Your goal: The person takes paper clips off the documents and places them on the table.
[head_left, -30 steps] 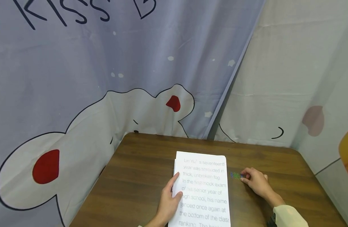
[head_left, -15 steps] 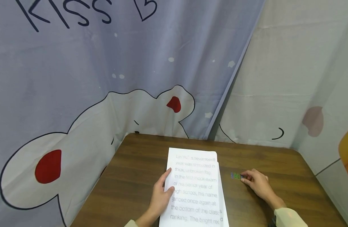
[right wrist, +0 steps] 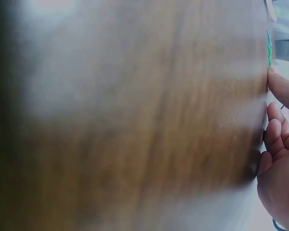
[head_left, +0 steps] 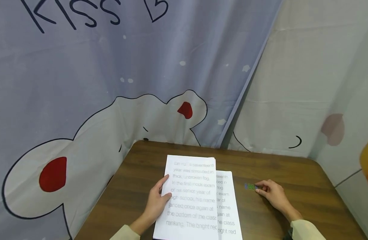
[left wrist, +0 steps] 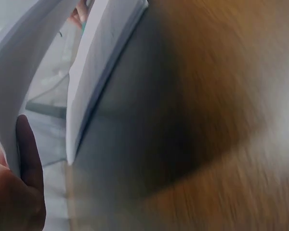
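Note:
My left hand [head_left: 156,203] pinches the left edge of a sheaf of printed sheets [head_left: 191,196], thumb on top. In the left wrist view, these lifted sheets [left wrist: 19,67] stand apart from a second stack of paper [left wrist: 98,62] on the table. That lower stack [head_left: 227,200] shows along its right side, the rest covered by the sheaf. To the right, several small blue and green paper clips [head_left: 250,186] lie in a row. My right hand [head_left: 275,196] has thumb and index finger on the rightmost, a blue paper clip [head_left: 256,187], mostly hidden by the fingertips.
All of this is on a brown wooden table [head_left: 147,173] with rounded back corners. Behind it hangs a blue-grey and white printed curtain [head_left: 159,66], with a pale curtain [head_left: 292,83] at the right.
My left hand has moved left with the sheaf, uncovering more and more of the lower stack's right side. My right hand has stayed at the paper clips.

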{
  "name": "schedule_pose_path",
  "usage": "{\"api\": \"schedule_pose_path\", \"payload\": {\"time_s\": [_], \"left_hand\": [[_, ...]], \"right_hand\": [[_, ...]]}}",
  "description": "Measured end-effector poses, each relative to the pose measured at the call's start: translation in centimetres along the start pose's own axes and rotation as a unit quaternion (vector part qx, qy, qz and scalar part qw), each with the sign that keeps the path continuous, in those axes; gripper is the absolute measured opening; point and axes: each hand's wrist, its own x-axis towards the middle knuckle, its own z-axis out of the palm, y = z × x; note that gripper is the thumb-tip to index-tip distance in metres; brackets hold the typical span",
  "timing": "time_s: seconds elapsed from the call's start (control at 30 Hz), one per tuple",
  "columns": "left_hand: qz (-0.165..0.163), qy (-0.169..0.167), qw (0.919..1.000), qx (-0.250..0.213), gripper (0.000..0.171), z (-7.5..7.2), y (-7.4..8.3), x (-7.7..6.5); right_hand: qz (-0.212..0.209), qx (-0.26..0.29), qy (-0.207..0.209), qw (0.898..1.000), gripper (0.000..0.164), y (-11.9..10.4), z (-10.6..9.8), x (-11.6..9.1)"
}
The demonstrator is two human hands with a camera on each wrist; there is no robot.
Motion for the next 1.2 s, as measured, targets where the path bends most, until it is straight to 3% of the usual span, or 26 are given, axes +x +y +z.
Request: {"api": "schedule_pose_path", "payload": {"time_s": [0.33, 0.73, 0.93, 1.2], "left_hand": [[-0.033, 0.028, 0.998, 0.047, 0.071, -3.2, -0.7, 1.3], [-0.061, 0.046, 0.9928, 0.092, 0.072, -8.4, -1.5, 2.0], [-0.082, 0.038, 0.9921, 0.087, 0.072, -10.9, -1.8, 2.4], [-0.098, 0.021, 0.9922, 0.075, 0.072, -12.2, -1.9, 2.3]], "right_hand": [[0.011, 0.006, -0.024, 1.0, 0.018, 0.5, -0.3, 0.2], [0.025, 0.012, -0.036, 0.999, 0.018, 0.2, -0.6, 0.6], [0.032, 0.012, -0.04, 0.999, 0.017, -0.1, -0.8, 0.8], [0.035, 0.015, -0.041, 0.998, 0.016, 0.1, -0.7, 0.6]]}}
